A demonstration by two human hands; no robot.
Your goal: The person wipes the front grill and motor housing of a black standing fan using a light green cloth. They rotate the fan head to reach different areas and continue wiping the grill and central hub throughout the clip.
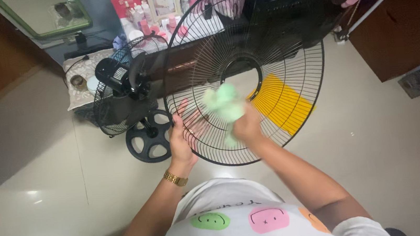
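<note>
The left hand (180, 137) is gripping the rim of the detached black fan grille (290, 80), steadying it. The right hand (247, 127) is clenching a green cloth (225, 105) against the wires. Recommended: wiping along each wire while bracing firmly.

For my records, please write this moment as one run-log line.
left hand: holds rim of black fan grille | right hand: presses green cloth on grille wires | fan body: on floor behind
</note>
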